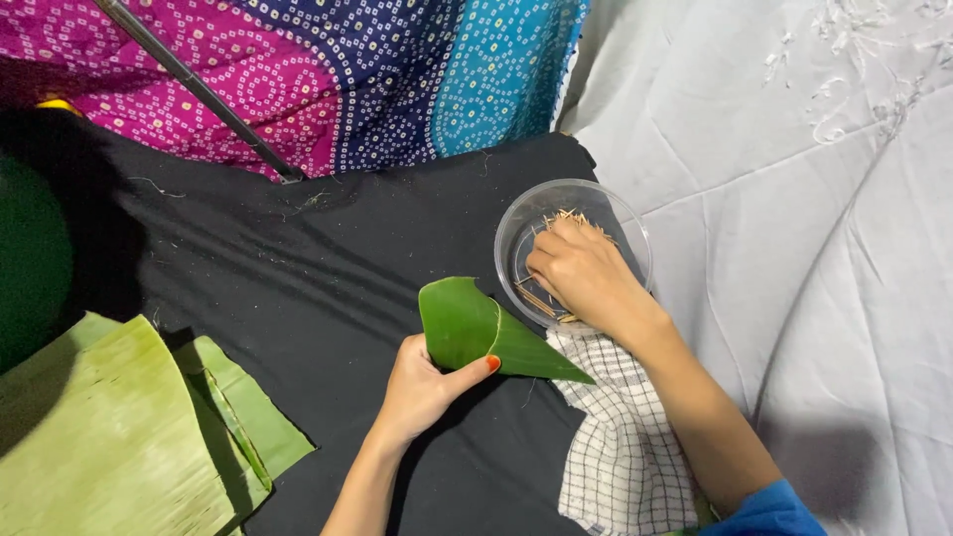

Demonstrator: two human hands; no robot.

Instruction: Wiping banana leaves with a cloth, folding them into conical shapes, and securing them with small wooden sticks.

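Black cloth (298,268), grey sheet (794,199), patterned fabric (347,69)

Single view only, head-worn camera, so no second view shares any part of the scene. It looks steeply down from above the person's own forearms, which enter from the bottom edge and reach up-frame, away from the wearer. Range is close: the left hand (422,389) sits low centre and the right hand (586,276) right of centre, both large in frame. The field takes in a black cloth (298,268) across the middle, a patterned fabric (397,69) along the far top edge, and a grey sheet (794,199) on the right (left edge falls into dark shadow).
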